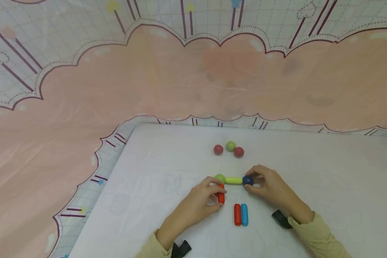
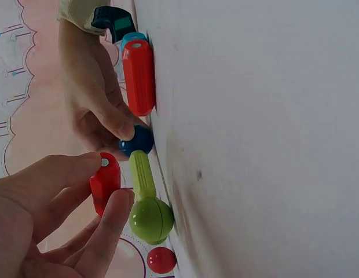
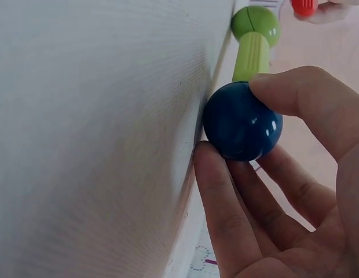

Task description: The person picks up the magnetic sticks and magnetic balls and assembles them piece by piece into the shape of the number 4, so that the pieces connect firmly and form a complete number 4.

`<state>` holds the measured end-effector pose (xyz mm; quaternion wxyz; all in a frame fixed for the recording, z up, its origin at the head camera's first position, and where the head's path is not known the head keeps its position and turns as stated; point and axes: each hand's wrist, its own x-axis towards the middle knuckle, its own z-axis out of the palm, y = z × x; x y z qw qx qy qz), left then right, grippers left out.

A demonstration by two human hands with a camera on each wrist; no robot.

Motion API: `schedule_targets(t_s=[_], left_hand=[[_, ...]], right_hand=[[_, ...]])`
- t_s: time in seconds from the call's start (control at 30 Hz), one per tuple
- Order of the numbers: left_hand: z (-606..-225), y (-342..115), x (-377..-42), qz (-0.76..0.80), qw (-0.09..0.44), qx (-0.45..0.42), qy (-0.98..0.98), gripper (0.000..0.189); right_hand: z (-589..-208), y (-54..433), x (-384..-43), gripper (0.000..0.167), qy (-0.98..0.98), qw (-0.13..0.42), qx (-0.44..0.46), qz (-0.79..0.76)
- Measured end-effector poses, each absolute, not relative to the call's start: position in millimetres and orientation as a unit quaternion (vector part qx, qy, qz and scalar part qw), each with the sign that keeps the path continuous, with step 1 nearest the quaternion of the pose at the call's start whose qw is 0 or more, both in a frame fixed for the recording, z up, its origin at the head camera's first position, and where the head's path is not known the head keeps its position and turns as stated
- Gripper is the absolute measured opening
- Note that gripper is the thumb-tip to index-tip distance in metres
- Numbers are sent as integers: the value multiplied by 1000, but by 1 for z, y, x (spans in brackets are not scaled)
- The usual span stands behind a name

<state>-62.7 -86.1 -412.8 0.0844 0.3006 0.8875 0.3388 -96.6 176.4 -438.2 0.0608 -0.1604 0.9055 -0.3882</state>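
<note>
A yellow-green rod point(image 1: 233, 180) lies on the white tabletop, with a green ball point(image 1: 219, 177) at its left end and a dark blue ball point(image 3: 240, 124) at its right end. My right hand point(image 1: 271, 182) pinches the blue ball between thumb and fingers. Between the thumb and fingers of my left hand point(image 1: 195, 202) is a red rod point(image 2: 103, 185) with a silvery round spot on its end. In the head view this rod points toward the green ball; in the left wrist view it appears apart from it.
A second red rod point(image 1: 237, 214) and a light blue rod point(image 1: 244, 214) lie side by side nearer to me. Beyond the joined pieces are two red balls point(image 1: 218, 149) and another green ball point(image 1: 230, 146). A patterned cloth point(image 1: 84, 143) surrounds the white tabletop point(image 1: 167, 150).
</note>
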Motion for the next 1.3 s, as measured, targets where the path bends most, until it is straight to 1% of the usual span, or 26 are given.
schedule_targets(t_s=[0.23, 0.77, 1.3], left_hand=[[-411, -93, -68, 344, 85, 281, 892, 29], [-405, -103, -83, 359, 42, 266, 894, 29], [-405, -103, -100, 404, 27, 257, 877, 35]], right_hand=[[-439, 176, -95, 28, 906, 73, -149, -390], [-438, 177, -96, 29, 899, 57, -167, -401], [-438, 178, -96, 29, 899, 56, -164, -402]])
